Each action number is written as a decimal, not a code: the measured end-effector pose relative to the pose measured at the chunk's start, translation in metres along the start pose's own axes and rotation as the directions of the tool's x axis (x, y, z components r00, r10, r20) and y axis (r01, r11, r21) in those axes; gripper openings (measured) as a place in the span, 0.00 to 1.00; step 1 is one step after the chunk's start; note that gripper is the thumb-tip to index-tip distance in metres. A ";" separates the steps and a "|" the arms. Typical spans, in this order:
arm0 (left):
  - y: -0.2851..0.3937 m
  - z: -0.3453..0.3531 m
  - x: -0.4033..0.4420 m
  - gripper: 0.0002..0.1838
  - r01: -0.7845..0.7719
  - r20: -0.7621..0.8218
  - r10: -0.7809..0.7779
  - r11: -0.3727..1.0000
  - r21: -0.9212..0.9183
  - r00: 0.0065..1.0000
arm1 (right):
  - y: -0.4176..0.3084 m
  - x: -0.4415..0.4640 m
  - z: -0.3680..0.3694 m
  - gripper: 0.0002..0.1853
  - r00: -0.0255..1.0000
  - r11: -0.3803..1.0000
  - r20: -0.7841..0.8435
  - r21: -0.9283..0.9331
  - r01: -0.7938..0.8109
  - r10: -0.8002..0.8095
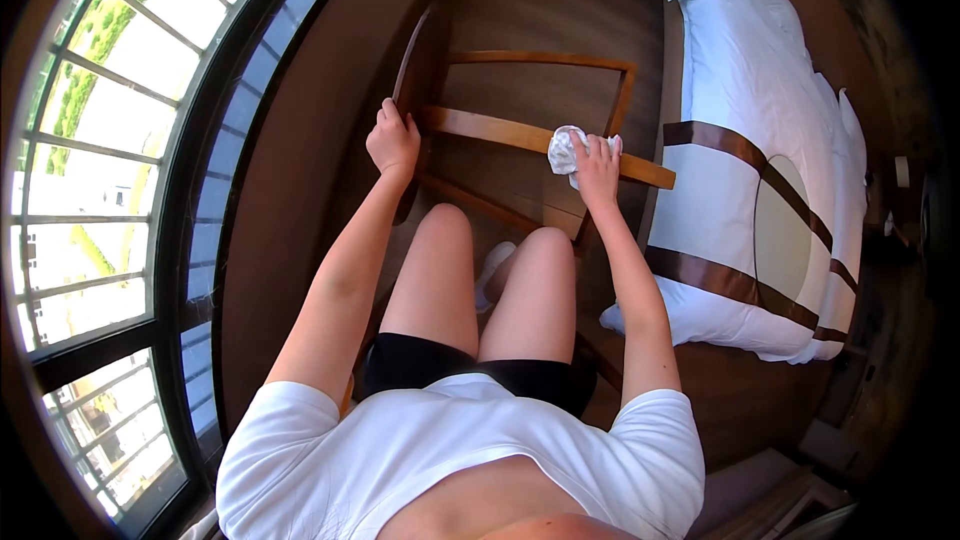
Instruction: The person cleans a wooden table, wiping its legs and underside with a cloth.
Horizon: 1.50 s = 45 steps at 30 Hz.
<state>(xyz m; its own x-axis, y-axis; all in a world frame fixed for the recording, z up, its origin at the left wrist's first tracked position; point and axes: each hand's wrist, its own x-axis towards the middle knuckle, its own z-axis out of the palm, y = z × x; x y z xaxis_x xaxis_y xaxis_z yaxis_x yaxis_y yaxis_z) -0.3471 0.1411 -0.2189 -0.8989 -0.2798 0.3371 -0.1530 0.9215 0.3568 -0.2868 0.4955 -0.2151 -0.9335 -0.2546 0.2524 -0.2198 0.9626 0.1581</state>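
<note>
A wooden chair or frame [490,128] lies on its side in front of my knees, one long light-brown bar running across to the right. My right hand [598,172] presses a crumpled white cloth [565,152] against this bar near its right end, fingers wrapped over it. On the left, my left hand [393,143] is closed round the edge of a dark panel [425,55] with a pale rim, which joins the left end of the bar. The far side of that panel is hidden.
A bed [720,210] with white bedding and dark brown bands stands at the right. Barred windows [110,140] line the left, above a brown sill [290,190]. Wooden floor [550,10] shows beyond the frame.
</note>
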 end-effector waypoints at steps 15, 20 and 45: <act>0.003 0.005 0.012 0.19 0.008 0.049 -0.007 1.000 -0.012 0.999 | -0.023 0.026 0.010 0.29 0.991 0.992 -0.050 -0.013 -0.126 0.125; 0.007 0.004 0.014 0.20 0.031 0.067 -0.031 1.000 -0.004 0.997 | -0.048 0.044 0.026 0.14 0.994 0.996 -0.077 -0.035 -0.086 0.083; 0.000 -0.001 0.000 0.21 0.021 0.036 -0.020 1.000 -0.011 0.999 | -0.084 0.036 0.033 0.26 0.982 0.995 -0.177 0.065 0.077 -0.065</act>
<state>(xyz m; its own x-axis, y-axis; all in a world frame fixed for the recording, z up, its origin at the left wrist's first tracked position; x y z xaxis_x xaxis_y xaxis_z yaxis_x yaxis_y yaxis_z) -0.3468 0.1412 -0.2184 -0.9098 -0.2887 0.2982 -0.1673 0.9126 0.3729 -0.3111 0.4089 -0.2507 -0.8526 -0.3288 0.4062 -0.3095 0.9440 0.1145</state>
